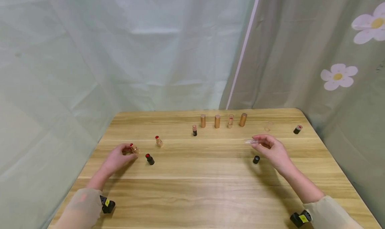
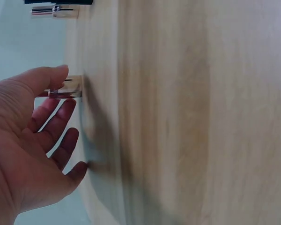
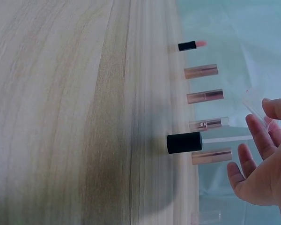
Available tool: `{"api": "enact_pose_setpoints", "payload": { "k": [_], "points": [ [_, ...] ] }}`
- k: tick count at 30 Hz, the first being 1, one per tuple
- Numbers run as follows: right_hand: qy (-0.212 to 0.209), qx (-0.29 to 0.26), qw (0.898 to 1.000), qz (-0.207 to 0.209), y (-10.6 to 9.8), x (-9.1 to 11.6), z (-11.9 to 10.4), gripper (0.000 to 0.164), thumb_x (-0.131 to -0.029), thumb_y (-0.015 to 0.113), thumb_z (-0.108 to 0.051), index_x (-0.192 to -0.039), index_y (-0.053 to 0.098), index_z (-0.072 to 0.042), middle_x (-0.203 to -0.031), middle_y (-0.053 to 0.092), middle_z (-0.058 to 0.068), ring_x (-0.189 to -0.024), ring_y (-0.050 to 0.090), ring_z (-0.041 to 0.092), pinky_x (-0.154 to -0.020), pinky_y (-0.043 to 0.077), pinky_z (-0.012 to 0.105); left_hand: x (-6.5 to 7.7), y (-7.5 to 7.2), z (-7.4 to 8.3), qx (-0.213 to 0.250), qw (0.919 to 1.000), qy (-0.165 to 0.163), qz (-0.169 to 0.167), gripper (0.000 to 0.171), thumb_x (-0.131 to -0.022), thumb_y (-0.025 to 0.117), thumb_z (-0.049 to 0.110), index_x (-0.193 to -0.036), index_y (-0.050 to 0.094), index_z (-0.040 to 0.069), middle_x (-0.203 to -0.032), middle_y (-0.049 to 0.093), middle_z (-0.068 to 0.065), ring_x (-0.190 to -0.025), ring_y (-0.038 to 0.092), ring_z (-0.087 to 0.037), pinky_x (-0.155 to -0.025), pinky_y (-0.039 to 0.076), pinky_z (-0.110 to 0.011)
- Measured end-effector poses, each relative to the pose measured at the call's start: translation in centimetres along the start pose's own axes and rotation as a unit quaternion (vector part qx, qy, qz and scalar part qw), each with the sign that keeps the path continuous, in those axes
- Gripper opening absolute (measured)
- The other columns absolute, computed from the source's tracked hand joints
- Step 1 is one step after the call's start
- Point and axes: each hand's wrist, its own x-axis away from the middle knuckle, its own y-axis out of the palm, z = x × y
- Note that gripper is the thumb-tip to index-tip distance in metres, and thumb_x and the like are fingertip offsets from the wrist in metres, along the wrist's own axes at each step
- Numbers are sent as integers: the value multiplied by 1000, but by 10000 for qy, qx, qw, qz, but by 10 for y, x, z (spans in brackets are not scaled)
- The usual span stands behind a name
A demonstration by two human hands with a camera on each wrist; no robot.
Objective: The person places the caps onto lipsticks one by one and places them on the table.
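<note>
At the left of the table, my left hand (image 1: 117,159) holds an uncapped gold lipstick (image 1: 134,149) with a red tip; its base is right at the tabletop. In the left wrist view, thumb and index finger sit on either side of the lipstick (image 2: 68,88), while the other fingers are spread. Close by stand another open gold lipstick (image 1: 159,142) and an open black lipstick (image 1: 149,159), both red-tipped. Over the right side, my right hand (image 1: 272,152) pinches a clear lipstick cap (image 1: 251,141) above the table. Below that hand stands a small black cylinder (image 1: 256,159) with a thin pale stem.
Along the back are gold lipstick tubes (image 1: 217,121), a clear-capped gold lipstick (image 1: 230,121) and a clear-capped black lipstick (image 1: 194,130). Another black lipstick (image 1: 297,129) stands far right, near a clear cap (image 1: 268,126). Curtains (image 1: 180,55) hang behind the table.
</note>
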Motion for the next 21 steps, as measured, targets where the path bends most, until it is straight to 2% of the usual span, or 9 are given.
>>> {"api": "enact_pose_setpoints", "payload": {
  "k": [7, 12, 16, 21],
  "points": [
    [7, 59, 10000, -3, 0, -1, 0, 48, -84, 67, -39, -121, 57, -10, -111, 62, 5, -107, 54, 21, -82, 44, 18, -1, 5, 1, -55, 9996, 111, 260, 51, -85, 69, 26, -121, 49, -4, -112, 58, -19, -107, 52, -35, -92, 39, -50],
    [23, 65, 10000, -18, 1, -1, 0, 48, -84, 67, -38, -121, 57, -9, -112, 62, 5, -106, 55, 20, -81, 45, 19, -1, 6, 0, -126, 9987, 102, 481, 38, -86, 67, 28, -110, 56, 1, -106, 60, -16, -100, 55, -31, -87, 41, -47],
    [17, 66, 10000, -25, 1, -1, 1, 49, -84, 67, -38, -122, 56, -9, -112, 62, 5, -105, 55, 21, -81, 45, 19, 0, 3, -1, 25, 9984, -8, 570, 41, -87, 65, 33, -110, 54, 0, -108, 59, -17, -101, 55, -31, -87, 42, -45],
    [39, 30, 10000, -32, 0, -1, 3, 49, -84, 66, -39, -122, 56, -9, -112, 62, 5, -106, 55, 23, -81, 45, 19, 2, -6, 5, 260, 9969, 67, 742, 43, -87, 65, 33, -110, 49, -1, -110, 56, -18, -103, 53, -32, -84, 43, -42]
  ]
}}
